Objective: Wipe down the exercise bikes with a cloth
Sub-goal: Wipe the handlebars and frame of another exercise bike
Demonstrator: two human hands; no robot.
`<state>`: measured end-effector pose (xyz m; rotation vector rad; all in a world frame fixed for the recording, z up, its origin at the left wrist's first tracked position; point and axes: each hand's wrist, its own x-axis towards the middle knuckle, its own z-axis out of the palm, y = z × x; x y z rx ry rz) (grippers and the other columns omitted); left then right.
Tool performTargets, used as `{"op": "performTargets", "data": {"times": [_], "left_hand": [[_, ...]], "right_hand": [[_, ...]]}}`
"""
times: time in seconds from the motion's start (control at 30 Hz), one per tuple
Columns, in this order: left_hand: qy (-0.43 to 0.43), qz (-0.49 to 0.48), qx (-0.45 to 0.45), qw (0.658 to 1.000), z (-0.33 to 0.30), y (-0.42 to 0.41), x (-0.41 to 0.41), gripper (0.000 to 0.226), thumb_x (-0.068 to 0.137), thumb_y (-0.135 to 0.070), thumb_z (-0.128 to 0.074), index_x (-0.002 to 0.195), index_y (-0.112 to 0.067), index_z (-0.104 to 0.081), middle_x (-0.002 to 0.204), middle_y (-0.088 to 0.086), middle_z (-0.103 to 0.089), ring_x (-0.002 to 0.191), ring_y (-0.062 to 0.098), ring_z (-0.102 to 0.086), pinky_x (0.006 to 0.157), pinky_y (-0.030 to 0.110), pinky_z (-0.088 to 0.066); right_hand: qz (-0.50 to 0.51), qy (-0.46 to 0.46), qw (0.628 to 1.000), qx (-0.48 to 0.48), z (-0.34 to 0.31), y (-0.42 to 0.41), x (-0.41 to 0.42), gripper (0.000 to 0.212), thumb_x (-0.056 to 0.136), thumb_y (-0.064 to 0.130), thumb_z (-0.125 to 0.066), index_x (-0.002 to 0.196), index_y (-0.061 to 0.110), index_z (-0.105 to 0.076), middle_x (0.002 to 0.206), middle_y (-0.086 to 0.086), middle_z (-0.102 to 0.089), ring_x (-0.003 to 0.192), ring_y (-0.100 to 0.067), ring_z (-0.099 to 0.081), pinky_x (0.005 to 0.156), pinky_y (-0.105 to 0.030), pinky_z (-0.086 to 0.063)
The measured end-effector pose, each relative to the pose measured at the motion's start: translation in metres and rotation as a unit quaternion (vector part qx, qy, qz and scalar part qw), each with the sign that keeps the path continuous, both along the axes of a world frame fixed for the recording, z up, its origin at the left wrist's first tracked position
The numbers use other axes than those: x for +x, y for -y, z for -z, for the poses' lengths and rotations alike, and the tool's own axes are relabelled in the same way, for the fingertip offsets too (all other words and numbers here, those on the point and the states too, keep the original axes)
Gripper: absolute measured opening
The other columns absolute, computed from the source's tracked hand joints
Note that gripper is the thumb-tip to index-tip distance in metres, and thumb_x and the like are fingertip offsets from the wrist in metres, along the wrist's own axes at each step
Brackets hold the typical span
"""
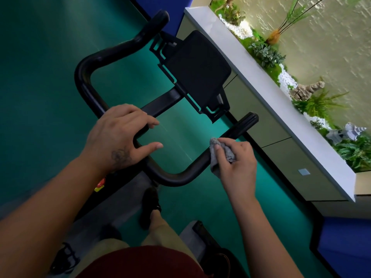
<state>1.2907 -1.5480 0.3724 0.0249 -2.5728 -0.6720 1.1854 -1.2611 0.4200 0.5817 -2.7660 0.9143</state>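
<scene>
While right hand (236,163) fingers pinch grey cloth (220,153) on black handlebar (180,175), left hand (118,137) fingers spread, teal floor (40,77), planter ledge (271,93)

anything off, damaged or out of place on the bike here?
Nothing stands out. The black handlebar loop and black console look intact. The right hand holds the grey cloth on the right bar; the left hand rests on the centre bar.
</scene>
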Motion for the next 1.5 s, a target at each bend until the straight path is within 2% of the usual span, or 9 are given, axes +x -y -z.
{"op": "performTargets", "data": {"times": [0.23,0.37,0.57,0.7,0.83,1.07,1.2,1.3,1.5], "left_hand": [[0.008,0.010,0.011,1.000,-0.002,0.002,0.001,0.055,0.088,-0.067,-0.069,0.123,-0.025,-0.070,0.113,-0.009,-0.070,0.112,0.020,-0.062,0.098,0.044,-0.046],[0.015,0.021,0.026,0.999,-0.002,0.003,0.002,0.055,0.086,-0.068,-0.071,0.123,-0.028,-0.070,0.113,-0.013,-0.069,0.114,0.018,-0.061,0.101,0.045,-0.046],[0.017,0.046,0.025,0.998,-0.002,0.006,0.004,0.056,0.084,-0.068,-0.070,0.125,-0.030,-0.070,0.115,-0.015,-0.068,0.121,0.019,-0.060,0.104,0.045,-0.043],[0.015,0.050,0.019,0.998,-0.002,0.007,0.004,0.055,0.084,-0.068,-0.070,0.124,-0.030,-0.071,0.116,-0.012,-0.070,0.121,0.019,-0.060,0.104,0.041,-0.039],[0.014,0.045,0.023,0.999,-0.001,0.006,0.005,0.054,0.084,-0.067,-0.070,0.123,-0.030,-0.071,0.116,-0.013,-0.070,0.121,0.019,-0.060,0.104,0.039,-0.037],[0.014,0.049,0.027,0.998,-0.002,0.005,0.006,0.050,0.084,-0.064,-0.073,0.121,-0.031,-0.072,0.116,-0.014,-0.070,0.121,0.019,-0.060,0.103,0.039,-0.038],[0.021,0.050,0.020,0.998,-0.004,0.004,0.007,0.048,0.084,-0.062,-0.074,0.121,-0.031,-0.072,0.115,-0.013,-0.070,0.122,0.019,-0.060,0.104,0.043,-0.041],[0.024,0.047,0.014,0.999,-0.005,0.003,0.008,0.045,0.085,-0.060,-0.072,0.120,-0.032,-0.072,0.116,-0.013,-0.070,0.123,0.020,-0.060,0.105,0.045,-0.042],[0.028,0.046,0.016,0.998,-0.005,0.004,0.008,0.046,0.085,-0.060,-0.071,0.122,-0.032,-0.071,0.117,-0.013,-0.070,0.124,0.020,-0.059,0.105,0.043,-0.039]], "right_hand": [[0.036,-0.028,0.999,0.000,-0.006,0.003,-0.019,0.014,0.097,0.027,-0.076,0.110,0.024,-0.076,0.101,-0.001,-0.058,0.092,0.005,-0.053,0.078,-0.003,-0.036],[0.004,0.018,0.999,-0.039,0.006,0.008,0.024,0.015,0.094,0.028,-0.078,0.108,0.023,-0.075,0.099,0.005,-0.063,0.090,-0.004,-0.059,0.076,-0.014,-0.043],[-0.031,0.023,0.999,0.026,-0.002,-0.006,0.014,0.019,0.093,0.036,-0.077,0.110,0.028,-0.077,0.100,0.010,-0.061,0.091,0.001,-0.057,0.076,-0.008,-0.039],[0.004,0.057,0.998,0.015,-0.011,-0.011,-0.007,0.021,0.095,0.033,-0.076,0.116,0.028,-0.076,0.101,0.009,-0.060,0.093,-0.005,-0.058,0.081,-0.022,-0.044],[-0.055,0.072,0.996,0.022,-0.003,0.001,0.033,0.022,0.094,0.031,-0.077,0.116,0.026,-0.074,0.104,0.007,-0.061,0.095,0.002,-0.056,0.078,-0.007,-0.037],[-0.101,0.108,0.987,0.055,-0.007,-0.002,0.035,0.021,0.096,0.032,-0.075,0.117,0.026,-0.075,0.106,0.008,-0.055,0.101,0.001,-0.055,0.083,-0.007,-0.038],[-0.079,0.118,0.985,0.096,-0.020,0.002,0.026,0.023,0.096,0.031,-0.074,0.120,0.028,-0.073,0.110,0.009,-0.051,0.099,-0.006,-0.054,0.084,-0.021,-0.044],[-0.136,0.116,0.974,0.142,-0.021,0.014,0.057,0.027,0.097,0.037,-0.072,0.123,0.032,-0.069,0.111,0.012,-0.046,0.098,-0.003,-0.050,0.080,-0.009,-0.036],[-0.181,0.138,0.964,0.135,-0.013,0.017,0.076,0.033,0.097,0.038,-0.071,0.129,0.032,-0.066,0.111,0.014,-0.043,0.099,0.000,-0.047,0.083,-0.009,-0.036]]}}
